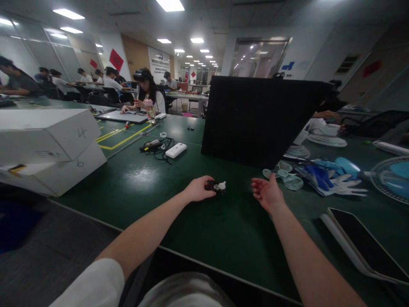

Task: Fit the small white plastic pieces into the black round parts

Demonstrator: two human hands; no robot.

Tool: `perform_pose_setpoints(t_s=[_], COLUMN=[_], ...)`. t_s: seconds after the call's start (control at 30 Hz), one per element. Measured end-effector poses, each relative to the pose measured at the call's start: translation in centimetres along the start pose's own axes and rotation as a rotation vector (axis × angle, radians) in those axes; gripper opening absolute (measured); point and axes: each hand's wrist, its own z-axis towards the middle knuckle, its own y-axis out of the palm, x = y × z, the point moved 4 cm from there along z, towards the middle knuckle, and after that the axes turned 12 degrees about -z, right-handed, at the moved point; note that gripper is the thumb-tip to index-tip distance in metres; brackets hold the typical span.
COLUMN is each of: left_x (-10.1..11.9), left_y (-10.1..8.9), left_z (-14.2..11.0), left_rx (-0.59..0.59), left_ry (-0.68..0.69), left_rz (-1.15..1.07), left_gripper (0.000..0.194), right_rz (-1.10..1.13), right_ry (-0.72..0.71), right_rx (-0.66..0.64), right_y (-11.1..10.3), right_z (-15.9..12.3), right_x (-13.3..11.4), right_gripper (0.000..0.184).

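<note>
My left hand (201, 189) is closed round a small black device with a white round part (220, 186), low over the green table (191, 226). What exact kind of device it is, I cannot make out. To the right of it, my right hand (268, 192) is held palm inward with nothing in it, its fingers apart and slightly curled. Just beyond that hand lie pale green translucent fan-like pieces (291, 180).
A large black panel (255, 119) stands ahead. White boxes (76, 132) are stacked left. A white power bank (176, 150) lies near black cables (156, 147). Gloves (335, 179), a round fan grille (393, 177) and a phone (367, 243) are right. A person (147, 94) sits opposite.
</note>
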Motion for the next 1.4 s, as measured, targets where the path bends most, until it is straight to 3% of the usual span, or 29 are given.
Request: perform_pose_setpoints(t_s=[0.4, 0.57, 0.7, 0.9, 1.03, 1.17, 1.3, 1.4], left_x=[-0.3, -0.4, -2.3, -6.2, -8.4, -8.4, -6.9, -5.9], left_y=[0.2, -1.1, -5.2, -15.9, -20.9, -22.5, -21.6, -20.2], left_z=[0.2, 0.0, -0.9, -6.1, -9.4, -10.4, -10.4, -10.4], left_rx=[0.014, 0.039, 0.065, 0.318, 0.454, 0.608, 0.662, 0.628], left_ry=[-0.006, -0.083, -0.208, -0.264, -0.225, -0.145, -0.077, -0.083], left_rz=[0.020, 0.012, -0.019, 0.042, 0.134, 0.499, 0.691, 0.808], left_gripper=[0.062, 0.062, 0.068, 0.072, 0.070, 0.062, 0.057, 0.054], right_rz=[-0.013, -0.016, -0.008, -0.002, -0.006, -0.010, -0.022, -0.035], right_ry=[0.018, 0.018, 0.002, 0.013, 0.001, -0.012, -0.010, -0.004], right_rx=[0.031, 0.025, 0.017, 0.035, 0.036, 0.038, 0.036, 0.040], right_y=[0.2, 0.1, 0.0, 0.0, 0.0, 0.0, 0.0, 0.0], right_z=[-0.4, -0.2, 0.0, 0.0, -0.1, -0.1, -0.1, 0.0], right_x=[-0.1, -0.1, 0.1, 0.1, 0.1, 0.1, 0.1, 0.2], right_gripper=[0.067, 0.066, 0.066, 0.066, 0.065, 0.066, 0.066, 0.067])
